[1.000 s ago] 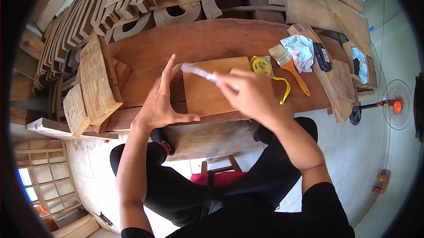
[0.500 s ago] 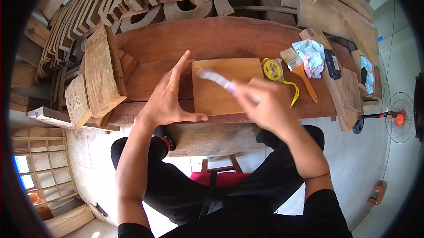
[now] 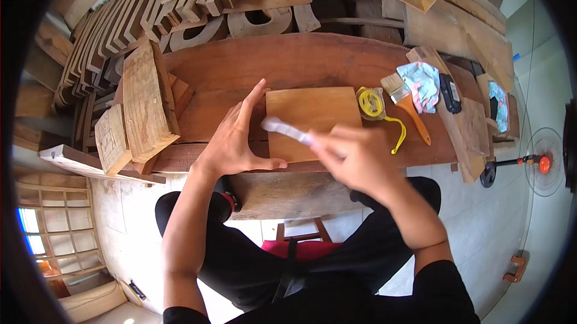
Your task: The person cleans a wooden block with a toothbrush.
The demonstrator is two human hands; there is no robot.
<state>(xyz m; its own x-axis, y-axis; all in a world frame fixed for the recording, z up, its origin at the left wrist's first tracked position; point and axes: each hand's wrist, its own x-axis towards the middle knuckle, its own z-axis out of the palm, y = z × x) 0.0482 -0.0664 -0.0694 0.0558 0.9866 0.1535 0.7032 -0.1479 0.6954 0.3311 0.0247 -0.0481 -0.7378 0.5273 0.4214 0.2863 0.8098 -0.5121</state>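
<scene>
A flat, smooth wooden board (image 3: 318, 104) lies on the reddish-brown wooden bench (image 3: 288, 53) in front of me. My left hand (image 3: 231, 140) is open at the board's left side, fingers stretched out and thumb along the front left corner. My right hand (image 3: 360, 158) is closed around a slim white tool shaped like a toothbrush (image 3: 288, 130), blurred by motion. Its far end reaches over the board's left edge, toward my left hand. Right beside the board is a yellow tape measure (image 3: 371, 103) with a yellow strap.
A paintbrush (image 3: 412, 110) with an orange handle, a crumpled patterned cloth (image 3: 419, 83) and a black device (image 3: 451, 89) lie at the right. Thick wooden blocks (image 3: 147, 107) stand at the left. Cut wooden pieces (image 3: 258, 20) are stacked behind the bench. A fan (image 3: 544, 162) stands far right.
The view has tilted slightly, so the bench sits lower. My right hand has swept the white tool left and down across the board. My left hand keeps its place by the board.
</scene>
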